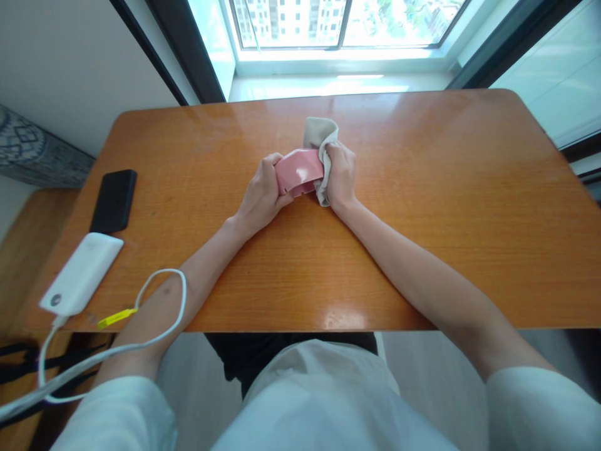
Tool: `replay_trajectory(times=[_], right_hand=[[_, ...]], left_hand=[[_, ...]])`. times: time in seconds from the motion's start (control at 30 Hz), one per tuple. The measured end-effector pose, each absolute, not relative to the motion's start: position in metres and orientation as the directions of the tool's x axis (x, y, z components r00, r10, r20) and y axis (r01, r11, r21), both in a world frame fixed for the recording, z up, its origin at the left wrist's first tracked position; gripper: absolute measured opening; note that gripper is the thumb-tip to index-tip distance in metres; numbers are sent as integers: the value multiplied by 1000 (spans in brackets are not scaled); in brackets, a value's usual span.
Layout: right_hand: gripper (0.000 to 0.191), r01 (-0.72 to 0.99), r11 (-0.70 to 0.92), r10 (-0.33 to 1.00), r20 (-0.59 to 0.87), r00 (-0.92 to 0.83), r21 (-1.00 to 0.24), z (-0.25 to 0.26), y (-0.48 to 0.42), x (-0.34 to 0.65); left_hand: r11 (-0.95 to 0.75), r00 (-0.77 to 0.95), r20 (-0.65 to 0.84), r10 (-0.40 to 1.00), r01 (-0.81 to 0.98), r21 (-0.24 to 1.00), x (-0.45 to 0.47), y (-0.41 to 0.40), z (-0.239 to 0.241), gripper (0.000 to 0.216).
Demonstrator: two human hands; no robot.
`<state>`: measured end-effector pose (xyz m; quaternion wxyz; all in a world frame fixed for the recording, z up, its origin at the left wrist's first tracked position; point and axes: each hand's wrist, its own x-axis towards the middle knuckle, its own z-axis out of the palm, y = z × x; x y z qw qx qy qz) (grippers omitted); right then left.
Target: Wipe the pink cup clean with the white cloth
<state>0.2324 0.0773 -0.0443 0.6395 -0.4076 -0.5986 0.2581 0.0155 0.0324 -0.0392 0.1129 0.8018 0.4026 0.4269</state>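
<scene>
Both hands meet over the middle of an orange wooden table [422, 207]. My left hand [260, 197] is closed around the left end of a glossy pink object [300, 169], holding it just above the tabletop. My right hand [340, 175] is closed on a beige cloth [317, 133] and presses it against the pink object's right end. Part of the cloth sticks up behind the hands; the rest is bunched inside my right fingers. The pink object's far side is hidden.
A black phone [114, 200] and a white power bank [82, 272] lie at the table's left edge. A white cable [162, 294] with a yellow tag [117, 317] loops over my left forearm. A window sill runs behind the table.
</scene>
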Motion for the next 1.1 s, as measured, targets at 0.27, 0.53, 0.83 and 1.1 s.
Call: replay_trajectory(times=[0.27,0.53,0.83,1.1], right_hand=[[43,593,512,815,570,-106,-621,37,43,234],[25,728,627,738,513,-439,-279,69,25,226],[23,701,684,667,564,-486,-204,59,13,205],[40,508,590,782,601,-165,-628,43,25,211]], left_hand=[[-656,448,481,754,553,513,19,28,-38,76],[-619,390,482,784,544,566,20,27,-21,51],[-488,259,414,873,456,744,16,17,-13,31],[-517,220,484,847,552,654,23,19,-8,39]])
